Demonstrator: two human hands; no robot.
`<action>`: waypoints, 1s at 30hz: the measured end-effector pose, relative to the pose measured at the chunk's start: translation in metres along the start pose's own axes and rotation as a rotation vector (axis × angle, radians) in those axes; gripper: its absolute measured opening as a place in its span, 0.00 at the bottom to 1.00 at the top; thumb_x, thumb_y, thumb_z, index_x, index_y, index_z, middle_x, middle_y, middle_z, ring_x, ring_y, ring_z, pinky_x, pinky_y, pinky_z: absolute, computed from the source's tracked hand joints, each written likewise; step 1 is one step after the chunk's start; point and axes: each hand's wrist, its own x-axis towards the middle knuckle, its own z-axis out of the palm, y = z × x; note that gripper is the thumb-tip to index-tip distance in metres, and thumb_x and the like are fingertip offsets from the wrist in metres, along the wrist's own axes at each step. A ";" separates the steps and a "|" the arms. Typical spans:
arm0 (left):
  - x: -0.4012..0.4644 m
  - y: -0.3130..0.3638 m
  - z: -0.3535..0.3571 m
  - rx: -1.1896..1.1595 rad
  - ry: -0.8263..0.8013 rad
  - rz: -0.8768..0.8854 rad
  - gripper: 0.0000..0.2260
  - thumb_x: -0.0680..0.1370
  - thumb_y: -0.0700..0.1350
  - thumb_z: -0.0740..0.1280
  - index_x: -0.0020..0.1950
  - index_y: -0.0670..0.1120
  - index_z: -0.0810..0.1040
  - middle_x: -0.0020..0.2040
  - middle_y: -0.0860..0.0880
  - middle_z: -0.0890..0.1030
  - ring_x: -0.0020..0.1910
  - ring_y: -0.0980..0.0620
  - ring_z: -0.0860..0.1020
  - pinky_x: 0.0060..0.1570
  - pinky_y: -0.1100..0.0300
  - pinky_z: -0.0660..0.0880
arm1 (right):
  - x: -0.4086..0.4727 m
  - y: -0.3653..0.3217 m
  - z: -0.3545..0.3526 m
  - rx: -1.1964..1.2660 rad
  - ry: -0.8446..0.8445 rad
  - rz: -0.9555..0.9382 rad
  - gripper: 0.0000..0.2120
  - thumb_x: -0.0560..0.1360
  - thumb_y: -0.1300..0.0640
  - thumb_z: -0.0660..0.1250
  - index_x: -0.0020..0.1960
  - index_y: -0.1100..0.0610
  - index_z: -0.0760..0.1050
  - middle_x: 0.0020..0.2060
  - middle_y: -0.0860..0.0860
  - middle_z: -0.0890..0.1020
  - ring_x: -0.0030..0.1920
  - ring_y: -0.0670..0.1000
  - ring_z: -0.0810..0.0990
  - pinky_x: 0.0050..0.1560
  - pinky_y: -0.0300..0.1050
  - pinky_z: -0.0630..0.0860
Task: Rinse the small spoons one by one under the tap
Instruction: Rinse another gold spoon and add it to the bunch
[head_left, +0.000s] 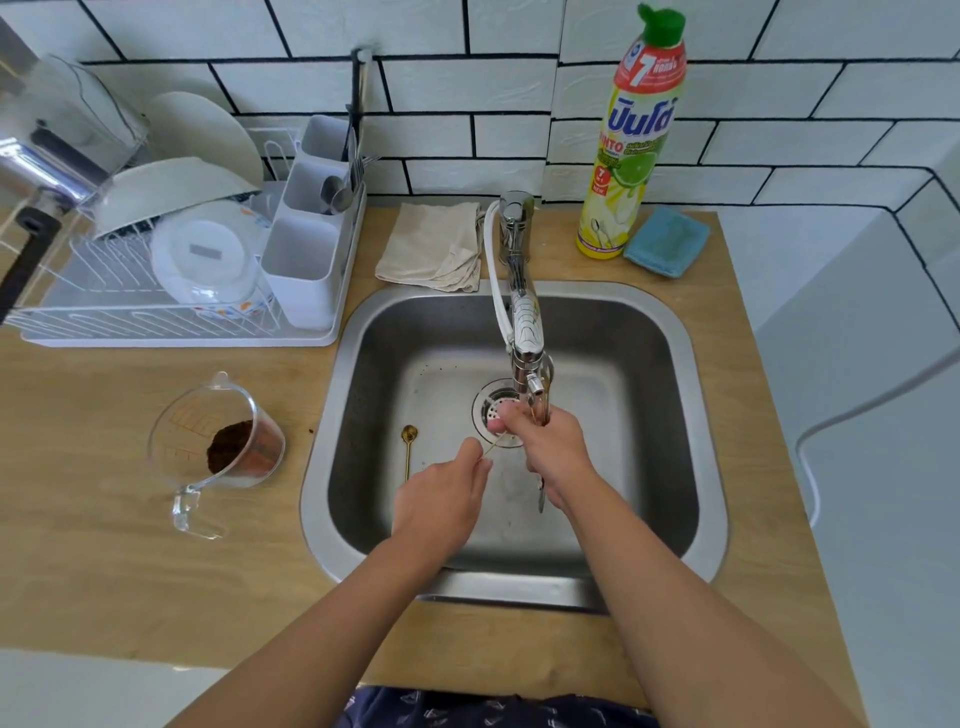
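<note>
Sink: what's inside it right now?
A gold spoon lies on the sink floor; both hands hold another under the tap. The hands partly cover the drain.

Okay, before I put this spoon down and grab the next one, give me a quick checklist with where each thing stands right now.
1. Spoon in hand: left hand pinches its handle, right hand holds the bowl end; ok.
2. Spoon under the tap spout: ok.
3. Water running: cannot tell.
4. Spoon rinsed clean: cannot tell, fingers cover the bowl.
5. Next gold spoon within reach on the sink floor: ok.
6. Drain open: cannot tell, hands partly hide it.
</note>
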 end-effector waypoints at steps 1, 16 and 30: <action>0.000 0.001 0.000 -0.001 0.002 0.005 0.09 0.85 0.58 0.49 0.50 0.55 0.61 0.31 0.53 0.74 0.28 0.50 0.75 0.29 0.56 0.74 | 0.002 0.000 0.001 -0.015 0.005 0.013 0.08 0.80 0.49 0.70 0.47 0.52 0.84 0.43 0.46 0.89 0.24 0.38 0.72 0.31 0.37 0.66; 0.012 0.000 -0.011 -0.926 -0.305 -0.366 0.16 0.85 0.53 0.57 0.47 0.45 0.78 0.30 0.50 0.72 0.27 0.55 0.67 0.28 0.62 0.65 | 0.009 0.002 -0.005 0.175 -0.093 0.110 0.14 0.84 0.48 0.65 0.54 0.58 0.82 0.48 0.52 0.89 0.24 0.45 0.58 0.24 0.38 0.59; 0.013 0.007 -0.021 -1.485 -0.493 -0.532 0.13 0.86 0.50 0.57 0.48 0.44 0.73 0.29 0.49 0.69 0.21 0.56 0.57 0.23 0.63 0.56 | 0.010 -0.005 -0.012 0.290 -0.230 0.054 0.08 0.84 0.58 0.64 0.58 0.55 0.81 0.53 0.53 0.88 0.23 0.42 0.58 0.23 0.36 0.59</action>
